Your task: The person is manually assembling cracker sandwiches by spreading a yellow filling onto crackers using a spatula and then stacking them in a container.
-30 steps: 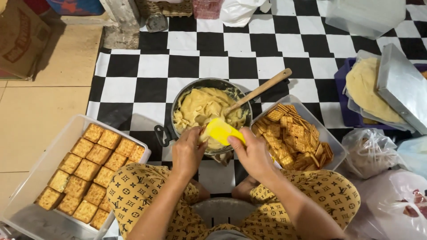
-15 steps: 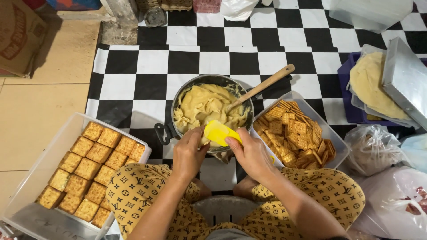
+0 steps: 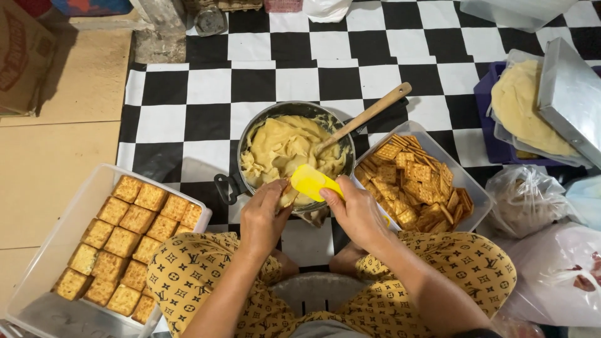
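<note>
below, a black-and-white checkered mat covers the floor, seen from a head camera looking down at a seated person's patterned yellow lap. at far right, a blue tray holds a flat round of pale dough under plastic, with a metal lid leaning over it. at left, a clear plastic tub holds neat rows of filled square crackers. in the centre sits a dark metal pot of thick pale-yellow cream, a wooden spoon leaning in it. right of the pot, a second clear tub holds loose plain crackers. just over the pot's near rim, the two hands work close together: the left hand pinches a single cracker, mostly hidden by the fingers, and the right hand grips a yellow spatula whose blade rests against that cracker. the thin cracker could snap if the blade presses hard, and cream could drop onto the lap or the mat if the spatula is overloaded.
</note>
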